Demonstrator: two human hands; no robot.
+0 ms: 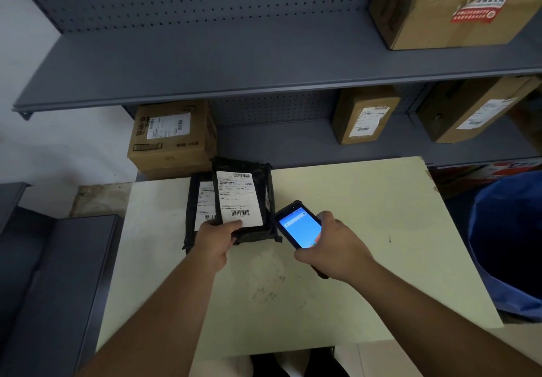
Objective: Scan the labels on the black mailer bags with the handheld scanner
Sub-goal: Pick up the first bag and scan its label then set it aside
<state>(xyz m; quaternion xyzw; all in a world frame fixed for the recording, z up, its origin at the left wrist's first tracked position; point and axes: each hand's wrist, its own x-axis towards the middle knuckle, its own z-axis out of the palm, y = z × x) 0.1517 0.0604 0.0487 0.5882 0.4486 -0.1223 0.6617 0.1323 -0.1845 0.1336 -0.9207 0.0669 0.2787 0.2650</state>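
Left hand (215, 237) grips top black mailer bag (258, 183) at its label's (239, 197) lower edge. Right hand (334, 247) clasps handheld scanner (297, 225), screen lit blue. A second bag (193, 200) lies beneath on pale table (352, 200).

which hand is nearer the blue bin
Right. The right hand holds the scanner mid-table, on the side towards the blue bin; the left hand grips a black mailer farther away.

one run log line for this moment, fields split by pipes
left hand: holds top mailer bag, label up | right hand: holds scanner, screen lit | second mailer bag: underneath, on table
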